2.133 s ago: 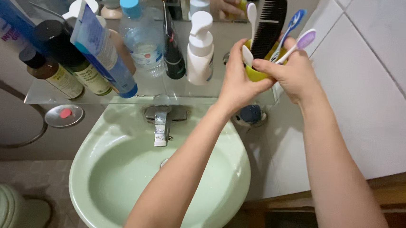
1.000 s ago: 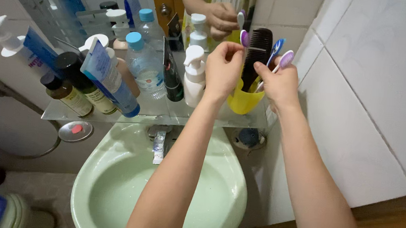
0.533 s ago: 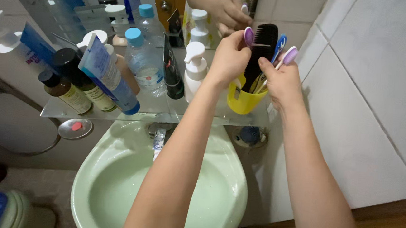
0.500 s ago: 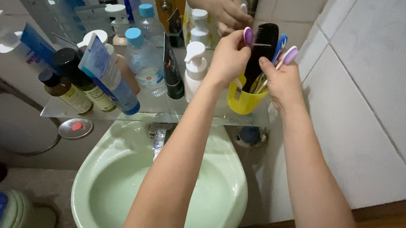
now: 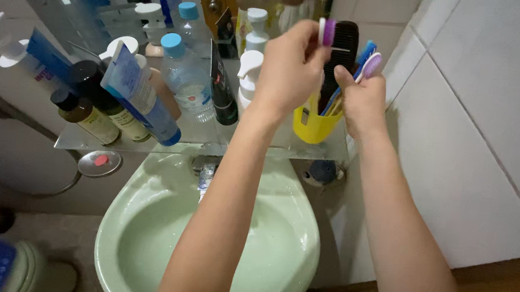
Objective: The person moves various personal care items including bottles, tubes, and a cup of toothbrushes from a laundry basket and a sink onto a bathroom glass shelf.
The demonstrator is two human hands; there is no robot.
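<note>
Fingers of the left hand pinch a purple-headed toothbrush, now lifted higher. The right hand grips the yellow cup, which holds a black comb and toothbrushes.

The glass shelf is crowded from its left edge to the middle with bottles and a blue tube. The yellow cup fills the right corner against the tiled wall. Below, the green basin lies open.

Left hand hides the white pump bottle partly.
</note>
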